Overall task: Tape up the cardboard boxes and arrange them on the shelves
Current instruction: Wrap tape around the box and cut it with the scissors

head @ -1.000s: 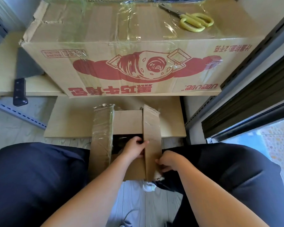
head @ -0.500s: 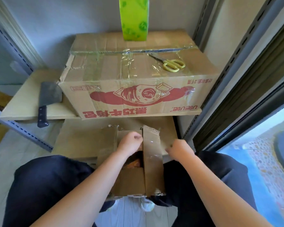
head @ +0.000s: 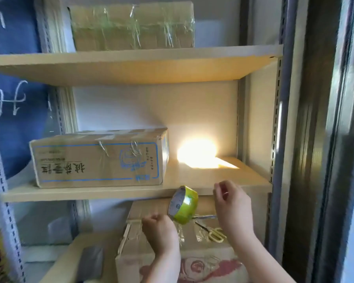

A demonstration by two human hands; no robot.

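A green tape roll [head: 184, 205] hangs tilted in the air above the big red-printed cardboard box [head: 194, 266] on the low shelf. My left hand [head: 159, 231] is curled in a fist and grips the roll's lower edge. My right hand [head: 232, 205] is raised just right of the roll with thumb and fingers curled close together; whether it pinches a tape end is unclear. Yellow-handled scissors [head: 215, 233] lie on the box top, below my right hand. The small open box from before is out of view.
A blue-printed taped box [head: 98, 160] sits at the left of the middle shelf [head: 223, 180]; bright sunlight falls to its right. Another taped box [head: 131, 25] stands on the top shelf. A blurred dark cleaver [head: 92, 262] lies left of the big box. Metal uprights [head: 274, 139] frame the shelves.
My view has swung up from the small box on my lap to the shelves. Both hands left that box and rose to the tape roll, which is now lifted off the big box.
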